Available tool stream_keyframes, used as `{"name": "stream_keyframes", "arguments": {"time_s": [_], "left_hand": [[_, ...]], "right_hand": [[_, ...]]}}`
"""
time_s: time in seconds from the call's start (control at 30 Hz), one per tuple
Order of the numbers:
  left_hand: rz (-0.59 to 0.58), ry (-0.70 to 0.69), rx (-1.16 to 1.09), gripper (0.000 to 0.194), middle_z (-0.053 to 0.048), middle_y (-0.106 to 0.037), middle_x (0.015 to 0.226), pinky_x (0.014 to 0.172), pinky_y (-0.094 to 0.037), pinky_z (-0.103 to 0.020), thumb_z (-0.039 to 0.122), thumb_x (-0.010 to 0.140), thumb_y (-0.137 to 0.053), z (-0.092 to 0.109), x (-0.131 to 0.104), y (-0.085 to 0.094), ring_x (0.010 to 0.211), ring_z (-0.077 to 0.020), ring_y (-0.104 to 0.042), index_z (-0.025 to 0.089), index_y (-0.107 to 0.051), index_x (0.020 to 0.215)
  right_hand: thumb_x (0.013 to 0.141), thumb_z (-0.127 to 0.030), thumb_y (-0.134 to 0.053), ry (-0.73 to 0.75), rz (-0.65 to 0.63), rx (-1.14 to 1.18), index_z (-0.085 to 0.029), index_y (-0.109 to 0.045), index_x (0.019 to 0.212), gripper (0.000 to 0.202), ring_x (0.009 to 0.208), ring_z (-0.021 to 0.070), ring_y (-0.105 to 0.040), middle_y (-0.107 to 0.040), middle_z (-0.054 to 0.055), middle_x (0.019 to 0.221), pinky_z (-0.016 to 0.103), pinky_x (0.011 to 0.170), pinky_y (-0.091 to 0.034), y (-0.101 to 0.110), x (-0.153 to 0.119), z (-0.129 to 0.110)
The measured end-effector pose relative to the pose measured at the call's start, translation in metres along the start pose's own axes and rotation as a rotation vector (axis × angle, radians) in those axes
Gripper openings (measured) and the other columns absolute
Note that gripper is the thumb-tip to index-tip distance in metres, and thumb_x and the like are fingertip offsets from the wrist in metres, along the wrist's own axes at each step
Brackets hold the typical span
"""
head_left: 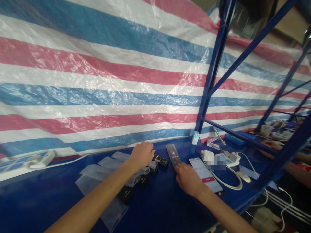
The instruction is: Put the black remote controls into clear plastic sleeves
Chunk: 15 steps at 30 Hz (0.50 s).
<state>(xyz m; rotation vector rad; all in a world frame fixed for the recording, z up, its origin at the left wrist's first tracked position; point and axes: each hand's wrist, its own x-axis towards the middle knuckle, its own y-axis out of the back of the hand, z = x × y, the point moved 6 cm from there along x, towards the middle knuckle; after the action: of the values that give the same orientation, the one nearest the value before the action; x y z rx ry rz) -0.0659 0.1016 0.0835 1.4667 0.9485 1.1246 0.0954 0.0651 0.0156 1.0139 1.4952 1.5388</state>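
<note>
My right hand (188,178) is closed on the near end of a remote control in a clear plastic sleeve (173,154), which lies on the blue table (155,207). My left hand (143,155) has its fingers bent down at the far end of a row of black remotes; whatever its fingers hold is hidden. Just right of it, a black remote with pale buttons (160,160) is partly uncovered. Several black remotes, such as the nearest one (125,193), stick out of frosted plastic sleeves (93,173) beneath and beside my left forearm.
Right of my right hand lies a lit phone (206,174), with a white power strip (230,159) and looped cables beyond. A small box (195,138) stands by the blue metal frame (206,94). Striped sheeting (109,74) hangs behind. Another person's hand (270,145) shows far right.
</note>
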Motion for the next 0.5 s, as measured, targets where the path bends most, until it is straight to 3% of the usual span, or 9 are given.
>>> {"name": "stream_keyframes", "arguments": {"time_s": [0.17,0.33,0.5], "left_hand": [[-0.125,-0.074,-0.081,0.023,-0.011,-0.067,0.111,0.089,-0.048,-0.035,0.029,0.093,-0.048,0.035,0.051,-0.025,0.107,-0.0242,-0.060,0.018,-0.068,0.098],[-0.279,-0.057,-0.141,0.031,-0.008,-0.059,0.118,0.086,-0.052,-0.042,0.036,0.091,-0.056,0.042,0.097,-0.061,0.101,-0.0209,-0.060,0.017,-0.057,0.116],[-0.376,-0.078,-0.195,0.032,-0.008,-0.059,0.119,0.084,-0.052,-0.042,0.035,0.091,-0.056,0.044,0.116,-0.086,0.100,-0.0211,-0.060,0.017,-0.057,0.117]], "right_hand": [[0.085,-0.011,-0.048,0.000,0.224,0.156,-0.018,-0.064,0.087,0.017,0.090,0.0225,-0.061,-0.065,0.008,0.095,0.033,0.078,-0.046,0.003,-0.040,0.003],[0.088,-0.018,-0.048,0.004,0.455,0.269,-0.022,-0.061,0.089,0.013,0.080,0.0194,-0.063,-0.063,0.005,0.090,0.031,0.071,-0.049,0.002,-0.075,0.020],[0.090,-0.026,-0.049,0.034,0.526,0.297,-0.025,-0.061,0.088,0.013,0.074,0.0171,-0.065,-0.066,0.004,0.086,0.026,0.066,-0.051,-0.009,-0.092,0.035]]}}
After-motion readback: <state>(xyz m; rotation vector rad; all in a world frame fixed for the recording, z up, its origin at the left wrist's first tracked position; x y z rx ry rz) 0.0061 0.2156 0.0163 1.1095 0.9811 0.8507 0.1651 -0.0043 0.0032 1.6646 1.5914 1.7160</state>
